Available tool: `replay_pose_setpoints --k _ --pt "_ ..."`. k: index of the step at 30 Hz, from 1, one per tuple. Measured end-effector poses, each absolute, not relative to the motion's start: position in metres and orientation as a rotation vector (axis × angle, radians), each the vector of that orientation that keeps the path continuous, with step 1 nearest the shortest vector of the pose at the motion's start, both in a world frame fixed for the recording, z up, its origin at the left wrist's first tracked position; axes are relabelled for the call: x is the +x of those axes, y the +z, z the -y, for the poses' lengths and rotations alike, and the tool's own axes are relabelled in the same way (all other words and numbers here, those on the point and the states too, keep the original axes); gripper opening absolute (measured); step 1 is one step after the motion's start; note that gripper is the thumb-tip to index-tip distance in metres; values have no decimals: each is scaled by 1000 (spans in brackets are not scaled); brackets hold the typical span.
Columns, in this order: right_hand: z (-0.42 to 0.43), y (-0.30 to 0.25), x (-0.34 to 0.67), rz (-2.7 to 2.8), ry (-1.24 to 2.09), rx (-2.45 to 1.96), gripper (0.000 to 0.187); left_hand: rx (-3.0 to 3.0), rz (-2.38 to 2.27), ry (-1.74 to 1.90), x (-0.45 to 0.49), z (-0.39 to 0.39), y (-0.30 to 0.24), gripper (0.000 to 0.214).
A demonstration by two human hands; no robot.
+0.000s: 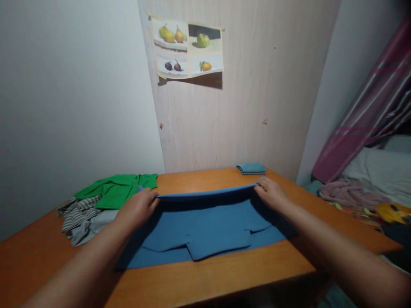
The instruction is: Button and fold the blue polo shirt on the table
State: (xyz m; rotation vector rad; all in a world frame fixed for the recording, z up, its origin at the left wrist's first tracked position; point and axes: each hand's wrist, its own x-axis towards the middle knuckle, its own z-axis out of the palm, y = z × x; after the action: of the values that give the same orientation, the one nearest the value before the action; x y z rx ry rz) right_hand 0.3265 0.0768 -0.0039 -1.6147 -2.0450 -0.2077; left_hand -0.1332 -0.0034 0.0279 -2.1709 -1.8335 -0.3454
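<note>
A blue garment, likely a shirt, lies spread on the wooden table, its far edge lifted and stretched taut between my hands. My left hand is closed on the far left corner of the cloth. At the far right corner, my right hand pinches the same edge. The near part of the garment rests flat, with a folded-in flap at its middle. Beneath the raised edge the cloth falls into dark shadow.
A green garment lies heaped on striped cloth and grey cloth at the left. A folded light-blue cloth sits at the back right. Beyond the right edge are a pink curtain and piled fabrics.
</note>
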Motion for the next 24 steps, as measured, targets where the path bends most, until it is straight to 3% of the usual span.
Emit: replay_pose_setpoints --k 11,24 --pt "-10 -21 337 1974 -209 -1454 36 -2139 1843 -443 -122 79 9 28" --pt "2 -29 335 1977 -184 -1476 36 -2121 1850 -450 -118 93 4 28"
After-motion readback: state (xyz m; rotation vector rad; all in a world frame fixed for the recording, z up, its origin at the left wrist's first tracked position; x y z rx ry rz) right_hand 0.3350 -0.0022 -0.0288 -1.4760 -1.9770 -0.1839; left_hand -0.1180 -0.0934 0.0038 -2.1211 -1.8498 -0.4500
